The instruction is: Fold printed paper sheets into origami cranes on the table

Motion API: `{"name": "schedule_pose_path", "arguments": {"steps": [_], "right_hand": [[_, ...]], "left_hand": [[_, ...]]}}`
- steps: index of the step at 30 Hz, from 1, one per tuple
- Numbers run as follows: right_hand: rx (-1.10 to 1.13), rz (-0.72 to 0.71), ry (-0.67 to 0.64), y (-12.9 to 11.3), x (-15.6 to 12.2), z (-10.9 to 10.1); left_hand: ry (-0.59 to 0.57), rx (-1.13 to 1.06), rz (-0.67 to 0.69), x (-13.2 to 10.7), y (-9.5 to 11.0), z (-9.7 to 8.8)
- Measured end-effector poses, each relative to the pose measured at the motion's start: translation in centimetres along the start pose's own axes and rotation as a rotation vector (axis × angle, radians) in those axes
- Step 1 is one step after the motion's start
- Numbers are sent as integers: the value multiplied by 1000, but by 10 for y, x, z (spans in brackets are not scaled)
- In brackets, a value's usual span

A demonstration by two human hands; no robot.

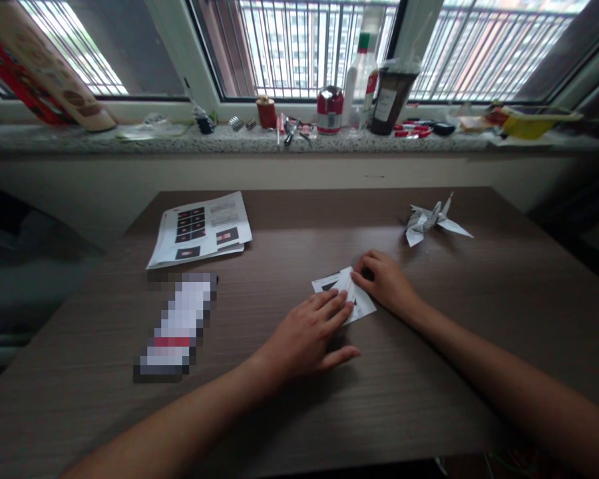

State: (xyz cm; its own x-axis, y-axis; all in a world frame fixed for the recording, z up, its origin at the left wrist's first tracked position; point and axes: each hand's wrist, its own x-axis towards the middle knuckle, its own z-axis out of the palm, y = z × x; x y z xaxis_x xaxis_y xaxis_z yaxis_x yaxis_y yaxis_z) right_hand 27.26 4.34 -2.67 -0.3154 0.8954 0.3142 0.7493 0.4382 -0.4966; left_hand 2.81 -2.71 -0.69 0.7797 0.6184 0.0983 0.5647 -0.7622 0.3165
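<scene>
A small folded sheet of printed white paper (363, 306) lies on the brown table in front of me. My left hand (309, 331) rests over its near left part, fingers stretched out flat and thumb apart on the tabletop. At the paper's upper right edge, my right hand (387, 285) has thumb and index finger curled together, pinching the fold by the corner. Part of the paper is hidden beneath my left fingers. Farther back on the right stands a folded paper crane (432, 221), touched by neither hand.
Printed sheets (202, 229) lie in a stack at the table's back left. A phone (177, 326), its screen blurred out, is left of my left hand. Along the windowsill (249, 141) stand a red can (330, 110), a dark drink cup (392, 100), bottles and small items.
</scene>
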Motion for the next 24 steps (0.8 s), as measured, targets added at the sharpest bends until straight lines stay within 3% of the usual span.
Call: {"name": "schedule_pose_path", "arguments": {"steps": [10, 17, 24], "right_hand": [[9, 28, -6, 15, 19, 0], [-1, -44, -1, 7, 11, -8], [23, -24, -39, 6, 20, -1]], "left_hand": [[10, -20, 7, -1, -1, 1], [2, -1, -67, 0, -2, 4], [10, -8, -73, 2, -1, 2]]}}
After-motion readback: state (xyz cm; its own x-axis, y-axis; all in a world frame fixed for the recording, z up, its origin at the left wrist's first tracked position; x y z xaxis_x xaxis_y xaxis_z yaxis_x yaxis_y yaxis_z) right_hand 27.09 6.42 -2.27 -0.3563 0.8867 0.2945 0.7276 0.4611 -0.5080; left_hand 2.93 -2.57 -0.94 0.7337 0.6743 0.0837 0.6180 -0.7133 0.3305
